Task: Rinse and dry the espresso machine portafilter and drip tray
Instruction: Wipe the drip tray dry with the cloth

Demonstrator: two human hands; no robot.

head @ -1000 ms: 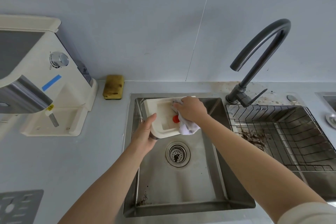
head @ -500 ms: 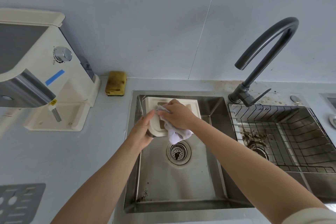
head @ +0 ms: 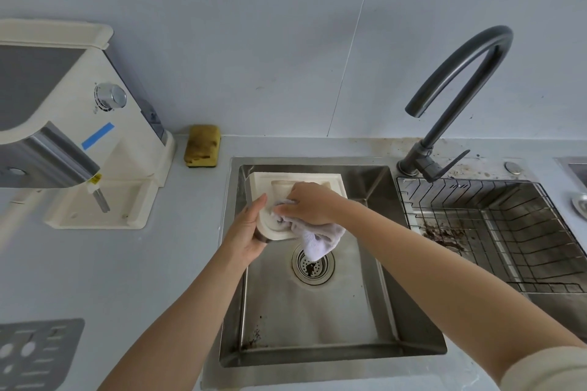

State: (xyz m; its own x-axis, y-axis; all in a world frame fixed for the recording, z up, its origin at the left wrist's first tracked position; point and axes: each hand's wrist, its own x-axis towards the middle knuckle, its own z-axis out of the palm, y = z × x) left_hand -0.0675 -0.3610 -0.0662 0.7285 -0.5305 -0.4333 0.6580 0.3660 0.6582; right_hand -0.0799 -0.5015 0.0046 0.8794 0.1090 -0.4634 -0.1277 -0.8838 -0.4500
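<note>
- Far left on the counter lies a grey slotted grate point(head: 35, 355). Behind it stands the coffee machine point(head: 133, 152), with an open bay at its base where I judge the tray belongs.
- A yellow sponge point(head: 203, 146) sits against the wall, just left of the sink point(head: 317, 311); I don't need it for drying.
- My left hand point(head: 246, 238) grips the near left corner of the drip tray point(head: 263, 187), thumb curled over the rim, holding it tilted above the back of the sink.
- My right hand point(head: 309, 203) is bunched round a white cloth point(head: 317, 240) and presses it into the tray's hollow. A loose tail of cloth hangs over the drain point(head: 313, 263).
- To dry well, I would work the cloth into the corners and along the inner ridge, then turn the tray for its underside. I would also gather that tail away from the dark bits at the drain.
- The tap point(head: 444, 119) stands to the right, with no water running that I can see.
- The wire basket point(head: 508, 200) holds coffee grounds point(head: 441, 236); I cannot see the portafilter.
</note>
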